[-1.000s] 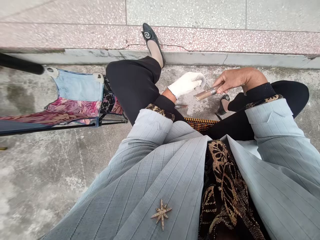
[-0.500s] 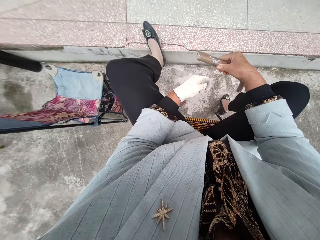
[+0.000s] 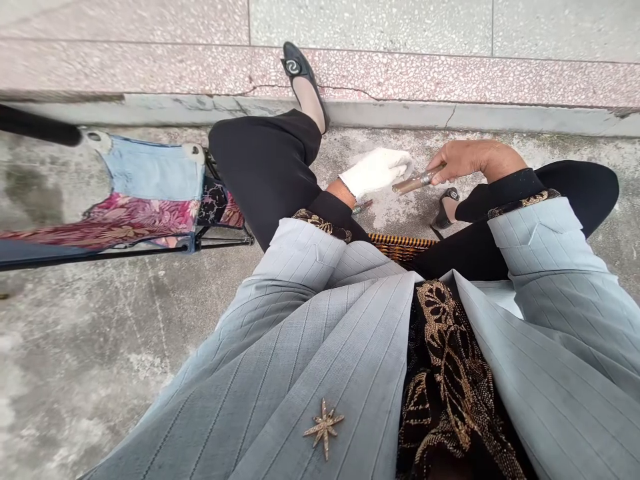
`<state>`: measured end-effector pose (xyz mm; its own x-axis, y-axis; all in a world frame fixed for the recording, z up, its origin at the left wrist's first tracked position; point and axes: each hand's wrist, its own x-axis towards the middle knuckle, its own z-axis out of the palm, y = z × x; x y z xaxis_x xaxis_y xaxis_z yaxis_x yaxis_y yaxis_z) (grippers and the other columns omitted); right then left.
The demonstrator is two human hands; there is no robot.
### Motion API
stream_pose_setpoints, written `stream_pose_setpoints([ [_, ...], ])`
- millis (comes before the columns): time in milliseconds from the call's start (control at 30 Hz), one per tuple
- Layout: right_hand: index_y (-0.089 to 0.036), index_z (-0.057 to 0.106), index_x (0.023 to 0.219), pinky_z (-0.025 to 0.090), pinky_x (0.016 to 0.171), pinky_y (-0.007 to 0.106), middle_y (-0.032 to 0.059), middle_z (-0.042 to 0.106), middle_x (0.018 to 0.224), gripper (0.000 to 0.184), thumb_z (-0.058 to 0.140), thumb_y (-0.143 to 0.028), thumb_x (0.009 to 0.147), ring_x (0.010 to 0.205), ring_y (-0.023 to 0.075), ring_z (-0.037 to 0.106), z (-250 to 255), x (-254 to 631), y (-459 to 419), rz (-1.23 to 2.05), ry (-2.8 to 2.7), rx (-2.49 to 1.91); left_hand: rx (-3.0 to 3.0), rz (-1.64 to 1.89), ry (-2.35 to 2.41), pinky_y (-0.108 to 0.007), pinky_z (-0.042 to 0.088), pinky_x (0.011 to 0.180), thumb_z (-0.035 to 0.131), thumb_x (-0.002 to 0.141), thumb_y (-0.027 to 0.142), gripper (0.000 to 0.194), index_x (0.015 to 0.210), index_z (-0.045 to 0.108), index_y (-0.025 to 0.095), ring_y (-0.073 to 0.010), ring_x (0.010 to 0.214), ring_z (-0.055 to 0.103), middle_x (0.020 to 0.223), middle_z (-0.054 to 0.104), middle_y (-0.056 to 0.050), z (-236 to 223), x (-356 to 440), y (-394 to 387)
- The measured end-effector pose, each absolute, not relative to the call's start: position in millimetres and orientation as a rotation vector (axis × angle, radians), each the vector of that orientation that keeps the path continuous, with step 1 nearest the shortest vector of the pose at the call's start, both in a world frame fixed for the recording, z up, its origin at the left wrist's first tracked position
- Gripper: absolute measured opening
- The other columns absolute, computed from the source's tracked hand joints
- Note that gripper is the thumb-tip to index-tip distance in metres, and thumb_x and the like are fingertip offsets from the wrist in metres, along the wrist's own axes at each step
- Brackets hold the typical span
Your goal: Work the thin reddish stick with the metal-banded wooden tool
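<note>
My right hand (image 3: 465, 160), bare, is closed around a short brown wooden stick-like handle (image 3: 413, 184) with a silvery wire or metal band near the fingers. Its worn, pale end points left and slightly down, close beside my left hand (image 3: 381, 172). A white glove covers that left hand, and its fingers are curled together. What they hold, if anything, is hidden. Below the gloved wrist a small dark, greyish tip (image 3: 363, 206) shows; I cannot tell what it belongs to. Both hands are above the concrete ground between my knees.
A folding chair (image 3: 150, 170) with blue and floral cloth stands at the left, near a dark bar (image 3: 40, 125). A wicker seat edge (image 3: 403, 245) shows beneath me. Ahead runs a raised step (image 3: 400, 77) of pink speckled stone, with my black shoe (image 3: 300, 67) on it.
My right hand has come down with the handle, whose free end now lies beside the gloved fingers. My left hand has shifted slightly left, and the small tip below its wrist now shows more.
</note>
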<state>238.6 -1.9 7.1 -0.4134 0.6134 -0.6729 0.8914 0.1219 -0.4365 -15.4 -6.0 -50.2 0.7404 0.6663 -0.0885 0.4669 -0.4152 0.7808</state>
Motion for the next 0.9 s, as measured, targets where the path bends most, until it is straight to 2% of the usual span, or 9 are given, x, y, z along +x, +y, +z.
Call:
stream_pose_setpoints([
  [133,-0.019,0.083,0.113,0.048,0.074,0.033,0.0010,0.066,0.077,0.041,0.080,-0.050,0.086,0.074,0.0168,0.056,32,237,-7,-1.657,1.967,1.241,2.026,0.439,0.902,-0.039,0.053,0.103,0.052,0.098,0.025,0.030,0.116,0.074,0.015,-0.0246,0.110,0.070,0.110,0.077,-0.009,-61,-13,0],
  [233,-0.021,0.080,0.113,0.051,0.075,0.034,0.0032,0.068,0.082,0.047,0.087,-0.054,0.080,0.076,0.0188,0.057,52,238,-11,-1.924,2.029,1.458,1.908,0.519,0.890,-0.039,0.056,0.096,0.052,0.104,0.030,0.028,0.115,0.071,0.014,-0.0241,0.101,0.071,0.104,0.077,-0.011,-69,-9,-1],
  [333,-0.021,0.076,0.097,0.053,0.080,0.037,0.0049,0.068,0.085,0.046,0.090,-0.059,0.077,0.076,0.0187,0.055,61,239,-13,-2.017,2.083,1.791,1.914,0.408,0.872,-0.036,0.055,0.092,0.050,0.106,0.032,0.028,0.108,0.071,0.014,-0.0213,0.090,0.069,0.091,0.074,-0.009,-70,-6,-5],
  [400,-0.021,0.073,0.092,0.054,0.084,0.040,0.0064,0.069,0.085,0.046,0.088,-0.063,0.079,0.079,0.0208,0.056,61,239,-13,-1.964,2.094,1.937,1.967,0.329,0.834,-0.033,0.053,0.091,0.051,0.104,0.031,0.026,0.102,0.072,0.015,-0.0193,0.088,0.067,0.086,0.071,-0.006,-67,-4,-9],
  [533,-0.022,0.074,0.100,0.055,0.086,0.045,0.0091,0.068,0.080,0.043,0.079,-0.062,0.088,0.087,0.0274,0.059,47,237,-10,-1.724,2.122,2.012,2.042,0.273,0.713,-0.030,0.050,0.086,0.054,0.097,0.024,0.020,0.094,0.073,0.016,-0.0172,0.084,0.064,0.086,0.071,-0.003,-59,0,-15],
  [800,-0.020,0.080,0.117,0.052,0.082,0.043,0.0089,0.072,0.084,0.043,0.075,-0.054,0.090,0.089,0.0306,0.066,20,233,0,-1.249,2.132,1.947,2.070,0.227,0.689,-0.029,0.045,0.076,0.054,0.095,0.022,0.021,0.085,0.072,0.017,-0.0159,0.074,0.060,0.080,0.068,-0.002,-53,0,-19],
  [900,-0.020,0.082,0.115,0.049,0.082,0.041,0.0079,0.073,0.085,0.039,0.078,-0.050,0.090,0.092,0.0297,0.066,12,236,2,-1.130,2.120,1.806,2.162,0.154,0.701,-0.029,0.042,0.073,0.056,0.094,0.022,0.020,0.083,0.072,0.018,-0.0161,0.073,0.059,0.076,0.066,-0.002,-51,-2,-20],
])
